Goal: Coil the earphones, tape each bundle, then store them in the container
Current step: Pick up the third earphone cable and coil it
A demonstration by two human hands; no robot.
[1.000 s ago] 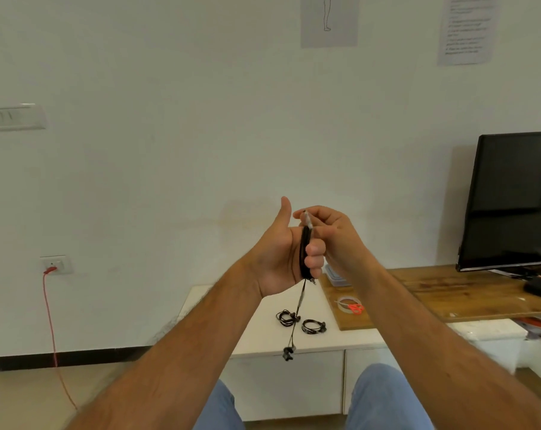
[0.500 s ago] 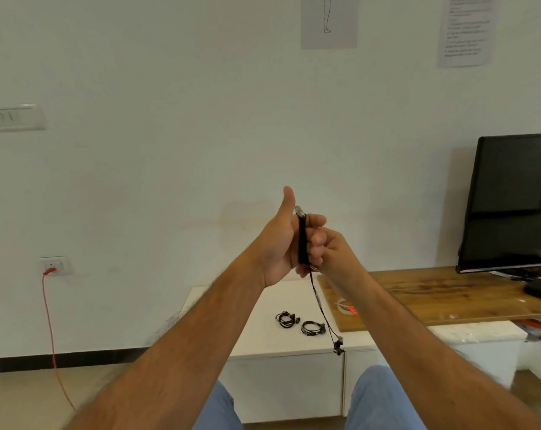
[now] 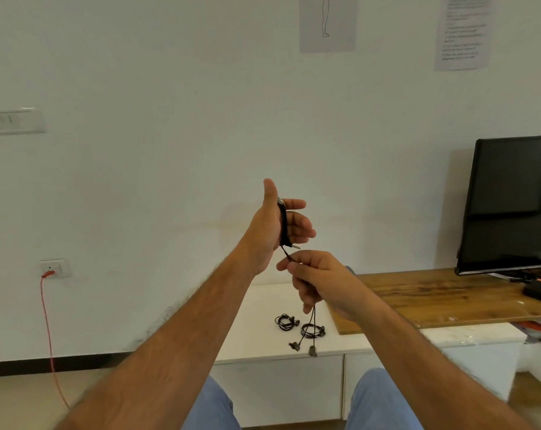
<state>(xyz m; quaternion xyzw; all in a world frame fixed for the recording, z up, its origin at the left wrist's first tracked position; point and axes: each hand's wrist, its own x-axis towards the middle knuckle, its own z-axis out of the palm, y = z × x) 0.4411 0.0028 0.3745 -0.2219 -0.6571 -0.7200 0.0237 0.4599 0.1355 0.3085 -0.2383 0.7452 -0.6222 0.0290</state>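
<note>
Black earphone cable [image 3: 283, 225] is wound in several turns around the fingers of the left hand [image 3: 272, 226], thumb raised and fingers extended forward, so the coil sits across them. Compared with half a second earlier, the right hand [image 3: 317, 282] has dropped from beside the left fingers to just below them; it now pinches the free strand between thumb and forefinger, its other fingers loosely curled around the cable. The remaining tail hangs down from that hand, ending in two earbuds [image 3: 303, 348] that dangle in front of the white cabinet [image 3: 256, 308]. The short tail suggests the winding of this set is nearly complete, with perhaps one more pass before taping. Two finished bundles [image 3: 298, 325] lie side by side on the cabinet top, close to the wooden board [image 3: 433, 297]. No tape or container is identifiable at this moment.
</note>
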